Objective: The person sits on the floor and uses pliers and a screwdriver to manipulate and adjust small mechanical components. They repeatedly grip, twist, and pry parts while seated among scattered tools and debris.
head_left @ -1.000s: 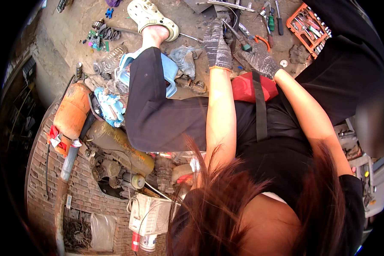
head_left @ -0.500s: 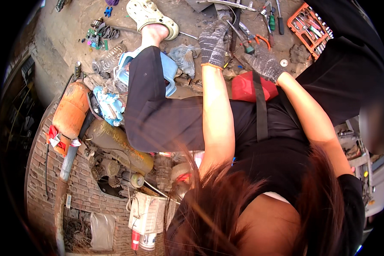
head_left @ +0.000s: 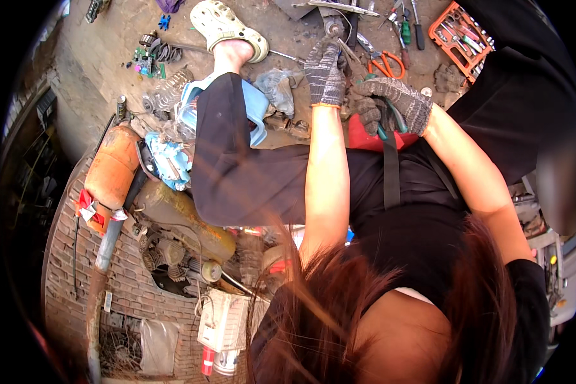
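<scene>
Pliers with green handles (head_left: 398,117) sit within the curled, gloved right hand (head_left: 393,99), while the gloved left hand (head_left: 326,72), grip indiscernible, adjoins a metal part (head_left: 332,27).

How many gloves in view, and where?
2: one grey glove covers the left hand, another covers the right hand. Others could be hidden.

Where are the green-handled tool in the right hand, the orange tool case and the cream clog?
Green-handled tool (head_left: 397,116): head view, on a handle.
Orange tool case (head_left: 453,56): head view, on its rim.
Cream clog (head_left: 219,24): head view, on its upper.
</scene>
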Demonstrator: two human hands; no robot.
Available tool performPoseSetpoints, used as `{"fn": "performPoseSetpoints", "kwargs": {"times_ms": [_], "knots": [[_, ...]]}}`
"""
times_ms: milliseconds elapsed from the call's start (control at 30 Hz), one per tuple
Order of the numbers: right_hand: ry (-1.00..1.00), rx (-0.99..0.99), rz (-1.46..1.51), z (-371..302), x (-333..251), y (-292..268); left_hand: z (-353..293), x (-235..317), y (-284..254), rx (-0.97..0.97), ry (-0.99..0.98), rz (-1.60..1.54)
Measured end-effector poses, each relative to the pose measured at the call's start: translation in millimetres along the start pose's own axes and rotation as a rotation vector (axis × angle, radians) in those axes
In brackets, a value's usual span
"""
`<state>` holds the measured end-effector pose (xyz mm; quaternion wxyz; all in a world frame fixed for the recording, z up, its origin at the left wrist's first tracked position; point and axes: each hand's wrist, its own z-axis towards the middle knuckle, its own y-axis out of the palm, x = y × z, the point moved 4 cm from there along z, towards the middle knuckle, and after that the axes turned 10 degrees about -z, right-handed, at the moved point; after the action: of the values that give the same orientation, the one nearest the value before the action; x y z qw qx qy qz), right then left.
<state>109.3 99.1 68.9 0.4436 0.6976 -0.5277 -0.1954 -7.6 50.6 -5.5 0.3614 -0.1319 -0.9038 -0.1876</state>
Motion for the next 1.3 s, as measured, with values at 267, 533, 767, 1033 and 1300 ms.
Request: {"fn": "performPoseSetpoints", "kwargs": {"times_ms": [267, 533, 767, 1033, 1300], "knots": [[-0.374, 0.936, -1.604, 5.2, -12.5, -44.8, 15.6, -15.1, 6.2, -0.074, 0.020, -0.087], [-0.249, 1.191, -1.724, 0.9, -19.4, -41.1, 11.5, -12.4, 11.3, -0.042, -0.073, -0.292], [-0.254, 1.188, -1.742, 10.4, -16.1, -46.3, 10.5, -15.2, 7.6, 0.186, 0.008, -0.298], [-0.215, 0.949, -1.637, 23.1, 3.4, -54.2, 5.3, -26.7, 12.3, 0.267, -0.059, -0.414], [-0.130, 0.935, -1.593, 27.2, 11.5, -58.9, 3.7, -30.8, 12.9, 0.386, -0.190, -0.355]]}}
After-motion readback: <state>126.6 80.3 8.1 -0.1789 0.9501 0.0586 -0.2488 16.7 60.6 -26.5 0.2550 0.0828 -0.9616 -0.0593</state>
